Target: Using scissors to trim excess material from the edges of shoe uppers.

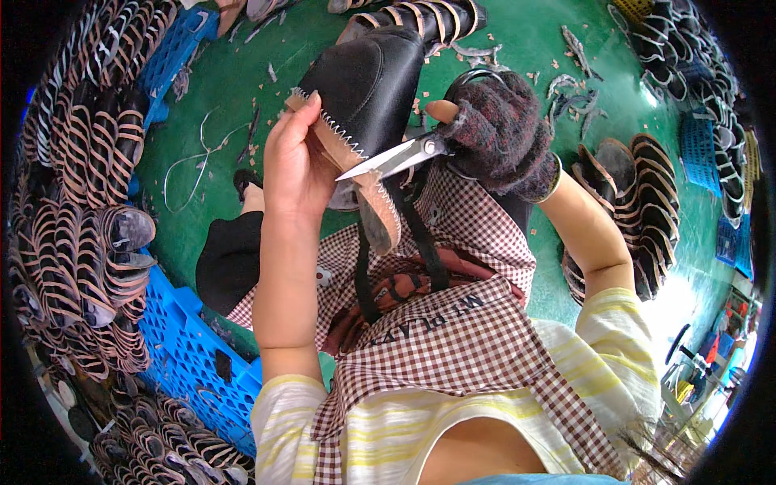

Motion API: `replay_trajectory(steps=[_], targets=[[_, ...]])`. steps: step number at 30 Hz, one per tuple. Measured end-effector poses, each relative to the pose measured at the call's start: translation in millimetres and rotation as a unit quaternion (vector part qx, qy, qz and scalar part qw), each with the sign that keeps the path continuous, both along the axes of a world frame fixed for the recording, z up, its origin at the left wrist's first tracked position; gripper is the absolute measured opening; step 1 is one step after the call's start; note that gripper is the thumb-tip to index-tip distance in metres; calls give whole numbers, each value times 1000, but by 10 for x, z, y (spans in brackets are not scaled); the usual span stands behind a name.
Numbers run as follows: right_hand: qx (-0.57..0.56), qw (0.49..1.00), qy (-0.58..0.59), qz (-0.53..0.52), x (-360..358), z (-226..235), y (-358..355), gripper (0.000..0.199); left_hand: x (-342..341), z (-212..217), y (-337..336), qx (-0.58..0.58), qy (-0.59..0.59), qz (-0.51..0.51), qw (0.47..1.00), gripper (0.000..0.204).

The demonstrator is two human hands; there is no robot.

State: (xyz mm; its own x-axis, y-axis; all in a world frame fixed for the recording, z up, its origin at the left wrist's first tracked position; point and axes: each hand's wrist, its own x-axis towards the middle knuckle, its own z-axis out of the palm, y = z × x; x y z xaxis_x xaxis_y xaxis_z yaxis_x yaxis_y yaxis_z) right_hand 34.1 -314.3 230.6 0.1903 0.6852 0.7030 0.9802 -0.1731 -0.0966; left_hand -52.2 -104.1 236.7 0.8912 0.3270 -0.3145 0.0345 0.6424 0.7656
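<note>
My left hand (293,162) is closed on a black leather shoe upper (364,85), thumb pressed on its tan edge. White zigzag stitching (343,133) runs along that edge, and a tan strip (381,202) hangs down toward my lap. In a dark knitted glove, my right hand (499,133) grips a pair of scissors (396,157) by the handles. Its blades lie across the stitched edge with the tip close to my left wrist. How far apart the blades are, I cannot tell. The shoe's far side and my left fingertips are hidden behind it.
Stacks of black uppers with tan edges (73,267) line the left, beside blue plastic crates (190,347). More stacked uppers (634,210) stand on the green floor (210,105) at right. Scraps (570,93) and a white cord (194,162) lie about. A checked apron (428,339) covers my lap.
</note>
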Motion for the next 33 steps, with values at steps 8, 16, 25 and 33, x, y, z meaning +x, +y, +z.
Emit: replay_trajectory(steps=[8,16,25,33], targets=[[49,965,224,-129,-254,130,-118,43,109,-51,-741,-24,-41,-28,998,25],[100,931,300,-183,-45,30,-593,28,321,31,-598,778,-262,41,570,25],[-22,911,410,-38,573,-391,-848,37,605,-124,-711,746,-115,-235,613,5],[120,761,637,38,533,-752,-944,48,183,-475,-243,726,-4,-229,649,6]])
